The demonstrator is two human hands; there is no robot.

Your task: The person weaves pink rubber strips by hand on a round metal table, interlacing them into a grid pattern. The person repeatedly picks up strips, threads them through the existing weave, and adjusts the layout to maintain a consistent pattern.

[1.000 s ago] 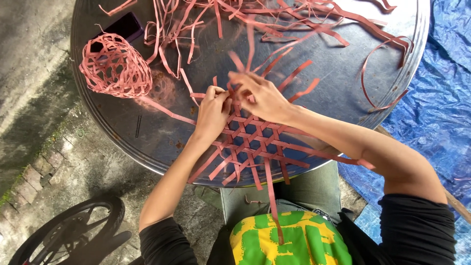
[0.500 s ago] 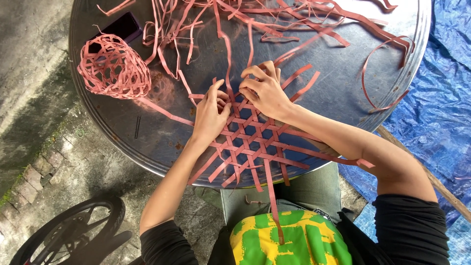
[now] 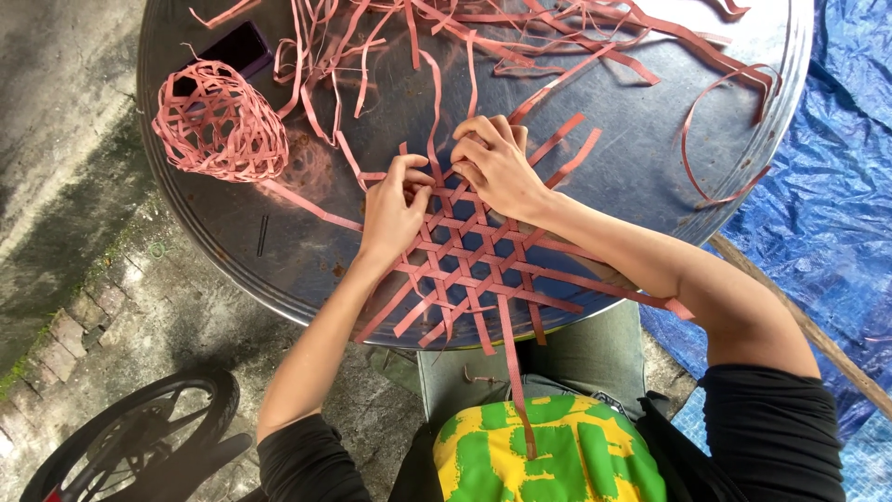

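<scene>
Mat (image 3: 483, 270) of pink strips lies flat on the near half of the round metal table (image 3: 650, 177), its open hexagon weave spread so every crossing shows to you from above. Its loose ends hang over the near rim toward your lap, and one long strip (image 3: 513, 372) trails down across your green and yellow cloth (image 3: 548, 455), likely left long for later weaving.

Beyond the mat, a tangle of spare strips (image 3: 520, 28) sprawls over the far half of the table, within reach. To the left sits a finished basket (image 3: 221, 121), woven of the same pink strips, and a dark flat box (image 3: 243, 46) rests just behind it.

Your left hand (image 3: 395, 209) presses down on the mat's far left edge, fingers curled and pinching a strip end there; that pressure seems to keep the crossings from sliding. Your right hand (image 3: 497, 167) is just beside it at the far edge, fingers bent and closed on another strip, apparently tucking it into the weave.

Off the table, a blue tarp (image 3: 836, 204) covers the ground at right, and a wheel (image 3: 139, 437) shows at lower left.
</scene>
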